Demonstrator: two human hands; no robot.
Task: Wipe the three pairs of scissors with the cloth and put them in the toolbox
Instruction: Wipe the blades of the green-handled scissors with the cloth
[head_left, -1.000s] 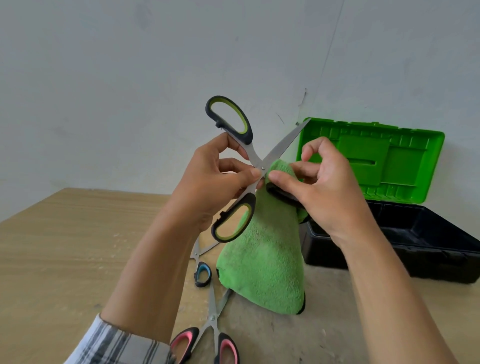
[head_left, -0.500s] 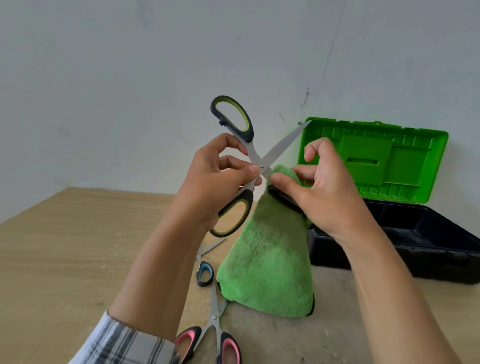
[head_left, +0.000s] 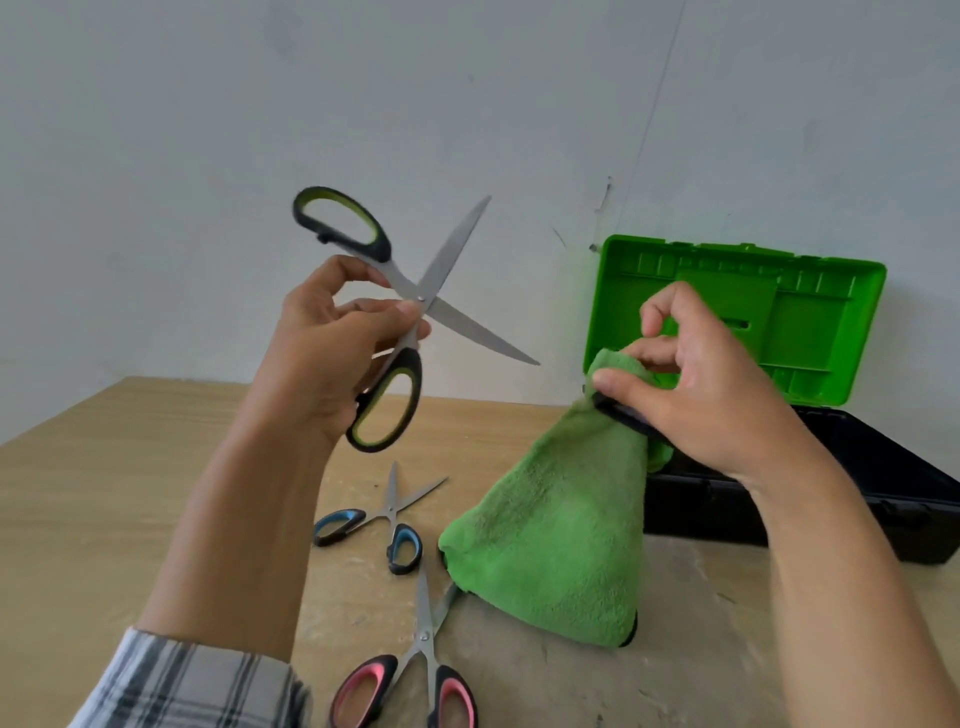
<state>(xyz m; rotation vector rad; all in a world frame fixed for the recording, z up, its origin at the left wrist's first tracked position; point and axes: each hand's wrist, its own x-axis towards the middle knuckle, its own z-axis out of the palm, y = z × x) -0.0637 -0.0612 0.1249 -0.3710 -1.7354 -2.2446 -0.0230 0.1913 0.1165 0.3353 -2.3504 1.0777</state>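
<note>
My left hand (head_left: 332, 358) holds the green-handled scissors (head_left: 447, 265) in the air, blades spread wide, pinched near the pivot. My right hand (head_left: 691, 389) grips the green cloth (head_left: 550, 530) by its top, apart from the blades; the cloth hangs down and its lower edge rests on the table. The blue-handled scissors (head_left: 374, 519) and the pink-handled scissors (head_left: 415, 670) lie on the table below my left hand. The toolbox (head_left: 883, 483) stands open at the right, its green lid (head_left: 810, 322) raised against the wall.
The wooden table (head_left: 104, 493) runs to a white wall behind. A checked sleeve (head_left: 182, 686) covers my left forearm at the bottom edge.
My hands have moved apart: the cloth has come off the scissors and gone right, while the left hand carried the open scissors left.
</note>
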